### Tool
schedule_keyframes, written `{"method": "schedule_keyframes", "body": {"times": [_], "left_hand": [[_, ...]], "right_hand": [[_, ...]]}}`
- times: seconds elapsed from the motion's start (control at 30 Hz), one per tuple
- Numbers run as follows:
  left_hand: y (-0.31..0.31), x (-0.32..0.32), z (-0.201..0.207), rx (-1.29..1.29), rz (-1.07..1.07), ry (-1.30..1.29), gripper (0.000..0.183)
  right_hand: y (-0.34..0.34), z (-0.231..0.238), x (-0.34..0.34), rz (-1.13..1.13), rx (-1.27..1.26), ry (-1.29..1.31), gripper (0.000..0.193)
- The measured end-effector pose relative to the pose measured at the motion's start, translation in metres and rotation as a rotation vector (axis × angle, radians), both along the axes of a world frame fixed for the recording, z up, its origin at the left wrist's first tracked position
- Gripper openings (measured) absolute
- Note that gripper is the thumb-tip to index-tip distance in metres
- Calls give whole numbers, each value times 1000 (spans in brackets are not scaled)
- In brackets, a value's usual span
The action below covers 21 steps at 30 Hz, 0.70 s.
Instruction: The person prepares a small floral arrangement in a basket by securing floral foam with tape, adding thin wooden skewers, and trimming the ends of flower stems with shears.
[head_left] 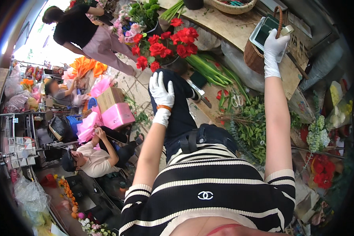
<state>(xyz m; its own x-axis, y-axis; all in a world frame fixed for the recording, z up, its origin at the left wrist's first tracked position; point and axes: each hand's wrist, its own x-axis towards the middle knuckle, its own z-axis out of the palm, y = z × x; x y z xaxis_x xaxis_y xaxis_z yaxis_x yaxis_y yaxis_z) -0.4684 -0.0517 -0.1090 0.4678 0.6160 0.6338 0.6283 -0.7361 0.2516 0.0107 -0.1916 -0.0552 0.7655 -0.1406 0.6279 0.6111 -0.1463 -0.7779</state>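
My left hand [161, 91], in a white glove with an orange band at the wrist, lies flat on my raised knee, fingers stretched and holding nothing. At the upper right, my gloved right hand [275, 45] is closed around the lower end of the handle of a brown wicker basket [252, 59]. The basket has a pale liner and a dark green block [266, 30] in it, partly behind my hand. Beside my fingers is a pale tape roll [287, 30]. The fingertips are partly hidden.
Red roses [159, 49] stand ahead of my knee. A knife [205, 101], scissors [237, 100] and cut greenery [251, 133] lie between my leg and the wooden bench [224, 29]. Several people work at the left, near a pink box [118, 116].
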Motion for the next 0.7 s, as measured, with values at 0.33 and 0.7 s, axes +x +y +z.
{"method": "schedule_keyframes", "body": {"times": [0.33,0.7], "left_hand": [[-19,25,-5,-68,-31,-48,54],[-12,41,4,-105,-55,-10,55]], "right_hand": [[-8,39,-39,-81,-35,74,36],[-10,24,-18,-253,-298,-70,41]]}}
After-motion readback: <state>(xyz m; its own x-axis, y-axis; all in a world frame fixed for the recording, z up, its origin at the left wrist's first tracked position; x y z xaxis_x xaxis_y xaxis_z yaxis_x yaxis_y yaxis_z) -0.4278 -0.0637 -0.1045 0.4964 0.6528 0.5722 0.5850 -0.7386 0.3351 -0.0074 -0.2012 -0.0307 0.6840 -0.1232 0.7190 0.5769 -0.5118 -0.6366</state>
